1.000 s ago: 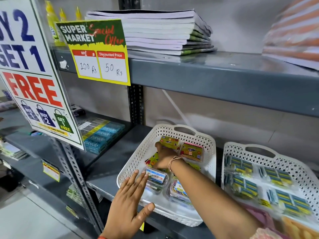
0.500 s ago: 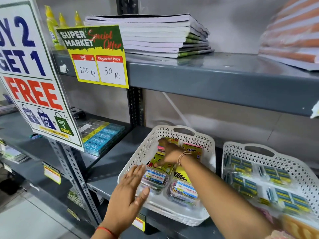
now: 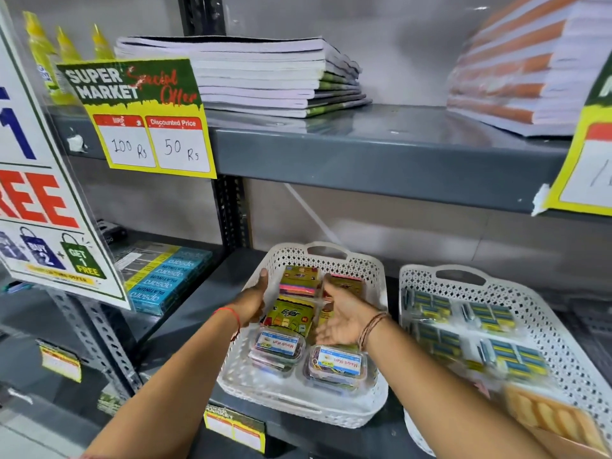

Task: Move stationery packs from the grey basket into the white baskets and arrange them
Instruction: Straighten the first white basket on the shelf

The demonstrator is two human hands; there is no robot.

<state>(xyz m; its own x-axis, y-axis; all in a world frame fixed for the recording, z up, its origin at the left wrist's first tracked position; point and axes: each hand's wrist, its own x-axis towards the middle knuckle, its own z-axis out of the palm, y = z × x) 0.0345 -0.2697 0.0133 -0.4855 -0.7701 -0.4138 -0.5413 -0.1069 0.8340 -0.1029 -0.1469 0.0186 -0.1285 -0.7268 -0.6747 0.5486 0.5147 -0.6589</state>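
A white basket (image 3: 334, 410) sits on the lower grey shelf. Inside it lie yellow-green stationery packs (image 3: 291, 314) toward the back and two clear tubs (image 3: 336, 364) with blue labels at the front. My left hand (image 3: 253, 303) is inside the basket, its fingers flat against the left side of the packs. My right hand (image 3: 341, 314) is palm up and spread against their right side. Neither hand grips a pack. A second white basket (image 3: 563, 329) to the right holds several blue-and-yellow blister packs (image 3: 506, 356). The grey basket is not in view.
The upper shelf (image 3: 381, 157) overhangs the baskets and carries stacked notebooks (image 3: 265, 76) and an orange-striped stack (image 3: 516, 74). A price card (image 3: 142, 117) and a large offer sign (image 3: 39, 207) hang at the left. Blue boxes (image 3: 162, 281) lie on the left shelf.
My left hand moved from the basket's front rim into the basket, to the left side of the packs. My right hand turned palm up at their right side. The view came closer.
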